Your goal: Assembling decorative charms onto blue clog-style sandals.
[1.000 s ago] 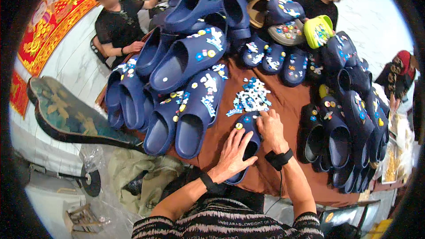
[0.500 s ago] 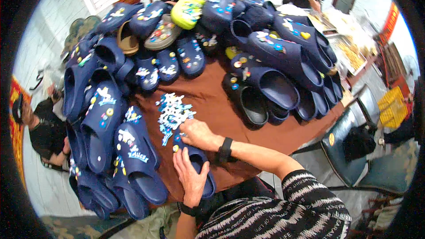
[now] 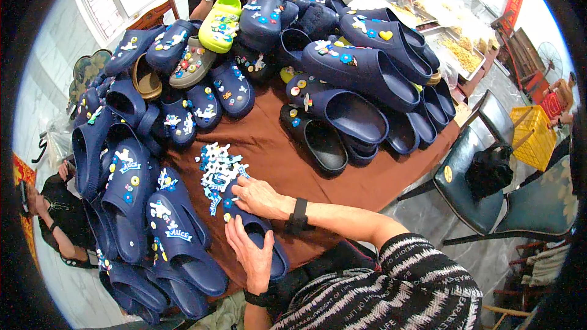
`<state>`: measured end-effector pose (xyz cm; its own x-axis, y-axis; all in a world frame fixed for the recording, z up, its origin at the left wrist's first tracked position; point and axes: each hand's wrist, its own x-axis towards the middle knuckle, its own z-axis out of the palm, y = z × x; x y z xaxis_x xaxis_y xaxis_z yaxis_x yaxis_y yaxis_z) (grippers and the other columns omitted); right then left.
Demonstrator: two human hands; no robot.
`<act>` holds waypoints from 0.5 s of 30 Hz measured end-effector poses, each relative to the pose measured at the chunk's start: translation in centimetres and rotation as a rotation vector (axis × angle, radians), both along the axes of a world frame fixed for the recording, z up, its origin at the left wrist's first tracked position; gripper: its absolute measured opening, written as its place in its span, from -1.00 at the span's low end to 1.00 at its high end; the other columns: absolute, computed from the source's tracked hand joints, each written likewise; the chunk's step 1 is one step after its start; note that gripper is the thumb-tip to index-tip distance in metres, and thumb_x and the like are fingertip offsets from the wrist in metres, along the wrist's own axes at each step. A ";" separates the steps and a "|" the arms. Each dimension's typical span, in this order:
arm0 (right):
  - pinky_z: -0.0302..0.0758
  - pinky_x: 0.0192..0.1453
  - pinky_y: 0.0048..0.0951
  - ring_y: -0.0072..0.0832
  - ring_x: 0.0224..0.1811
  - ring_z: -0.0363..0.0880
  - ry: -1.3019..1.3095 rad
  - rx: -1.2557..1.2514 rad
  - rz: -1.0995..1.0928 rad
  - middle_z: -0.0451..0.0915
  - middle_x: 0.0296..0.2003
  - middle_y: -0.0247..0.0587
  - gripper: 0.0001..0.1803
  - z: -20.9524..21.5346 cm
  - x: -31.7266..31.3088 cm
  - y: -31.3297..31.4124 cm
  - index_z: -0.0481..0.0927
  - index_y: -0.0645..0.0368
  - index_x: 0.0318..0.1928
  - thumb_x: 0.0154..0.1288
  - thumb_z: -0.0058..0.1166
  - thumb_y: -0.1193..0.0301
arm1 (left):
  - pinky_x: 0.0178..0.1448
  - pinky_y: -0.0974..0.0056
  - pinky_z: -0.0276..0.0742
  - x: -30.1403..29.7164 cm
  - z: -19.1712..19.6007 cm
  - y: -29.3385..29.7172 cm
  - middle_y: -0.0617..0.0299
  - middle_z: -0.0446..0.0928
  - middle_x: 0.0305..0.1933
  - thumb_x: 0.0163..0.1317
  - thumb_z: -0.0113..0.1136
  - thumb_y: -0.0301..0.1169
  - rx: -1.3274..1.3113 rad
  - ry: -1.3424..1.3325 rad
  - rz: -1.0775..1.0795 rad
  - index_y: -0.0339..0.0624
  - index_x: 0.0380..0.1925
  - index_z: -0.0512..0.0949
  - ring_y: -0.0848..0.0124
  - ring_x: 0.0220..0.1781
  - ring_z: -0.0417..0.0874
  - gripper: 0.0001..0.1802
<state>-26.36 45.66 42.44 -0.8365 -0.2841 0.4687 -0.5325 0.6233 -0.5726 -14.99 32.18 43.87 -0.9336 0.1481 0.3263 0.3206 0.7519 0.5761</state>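
A navy clog (image 3: 279,264) lies on the brown cloth (image 3: 342,198) at the near edge, its toe pointing away. My left hand (image 3: 249,255) grips it, fingers along its left side and thumb over the opening. With fingers pinched together, my right hand (image 3: 260,198) presses at the top of the toe; whatever is in the pinch is too small to make out. A yellow round charm shows on the toe beside my left fingertips. Just beyond the toe lies a heap of white and blue shoe charms (image 3: 221,171).
Decorated navy clogs (image 3: 125,189) are stacked on the left, with more navy clogs (image 3: 358,119) at the right. A lime clog (image 3: 220,24) tops the far pile. Dark chairs (image 3: 468,186) and a yellow crate (image 3: 533,137) stand to the right. Other people are beyond and left.
The whole view has shifted, so things sit further left. My right hand is now lower over the toe, nearer the clog's opening. My left hand stays on the clog.
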 end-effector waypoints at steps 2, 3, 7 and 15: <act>0.53 -0.20 0.01 0.02 -0.18 0.56 0.008 -0.017 0.031 0.50 -0.25 0.05 -0.78 0.3 -0.4 0.3 0.49 0.22 -0.27 0.24 0.19 0.34 | 0.58 -0.12 0.02 0.0 -0.1 0.0 -0.21 0.10 0.49 0.06 0.42 -0.40 -0.014 0.003 0.007 -0.27 0.44 0.12 -0.14 0.52 0.09 -0.03; 0.53 -0.20 0.02 0.04 -0.21 0.57 -0.026 -0.018 0.061 0.50 -0.26 0.05 -0.78 0.5 -0.6 0.7 0.49 0.22 -0.26 0.24 0.18 0.34 | 0.58 -0.12 0.02 0.0 0.0 0.0 -0.21 0.10 0.49 0.06 0.42 -0.40 -0.013 0.003 0.009 -0.27 0.44 0.12 -0.14 0.52 0.09 -0.03; 0.52 -0.21 0.04 0.07 -0.27 0.57 -0.077 -0.029 0.085 0.51 -0.28 0.05 -0.77 0.5 -0.8 0.8 0.48 0.23 -0.25 0.24 0.16 0.33 | 0.58 -0.11 0.01 0.1 0.0 0.0 -0.21 0.08 0.51 0.07 0.40 -0.40 -0.015 -0.014 0.008 -0.27 0.45 0.11 -0.14 0.54 0.07 -0.04; 0.54 -0.21 0.04 0.08 -0.22 0.60 -0.116 -0.085 0.059 0.51 -0.27 0.11 -0.75 -1.0 1.2 0.0 0.49 0.16 -0.14 0.29 0.15 0.29 | 0.59 -0.11 0.01 1.1 0.1 -0.3 -0.22 0.07 0.51 0.07 0.41 -0.37 0.000 -0.045 0.048 -0.27 0.44 0.11 -0.13 0.54 0.07 -0.04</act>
<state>-25.11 45.65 41.39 -0.8693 -0.2980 0.3944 -0.4942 0.5391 -0.6819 -13.93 31.90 43.95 -0.9533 0.1029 0.2839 0.2581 0.7657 0.5892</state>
